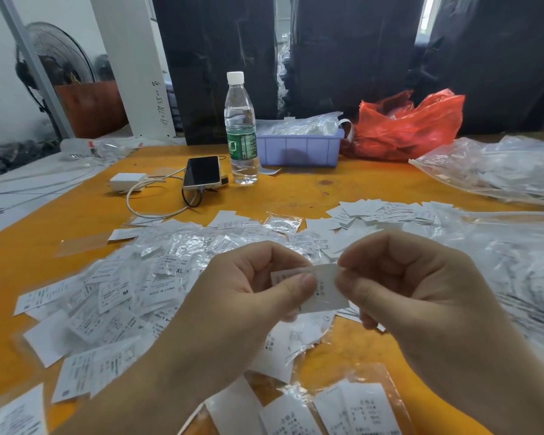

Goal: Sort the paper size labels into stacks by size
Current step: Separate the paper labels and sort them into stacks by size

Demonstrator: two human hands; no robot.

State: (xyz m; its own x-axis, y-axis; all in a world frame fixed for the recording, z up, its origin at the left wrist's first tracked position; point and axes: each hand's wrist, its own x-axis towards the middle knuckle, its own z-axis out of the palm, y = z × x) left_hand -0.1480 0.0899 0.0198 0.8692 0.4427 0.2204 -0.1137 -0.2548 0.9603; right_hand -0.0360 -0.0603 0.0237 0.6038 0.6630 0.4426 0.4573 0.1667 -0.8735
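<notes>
Fingers (307,282) of left hand (248,277) and right hand (415,277) clamped on one label (324,290), we are turning it to read size before stacking.

Even, soft indoor light fills the scene. Glare glints off the crinkled clear plastic bags (500,171) at right and centre. Wide-angle distortion bends the frame edges. Shadows are faint; the near bottom foreground is slightly blurred.

An orange table (352,189) stands before dark curtains (352,51) and a fan (57,54).
</notes>
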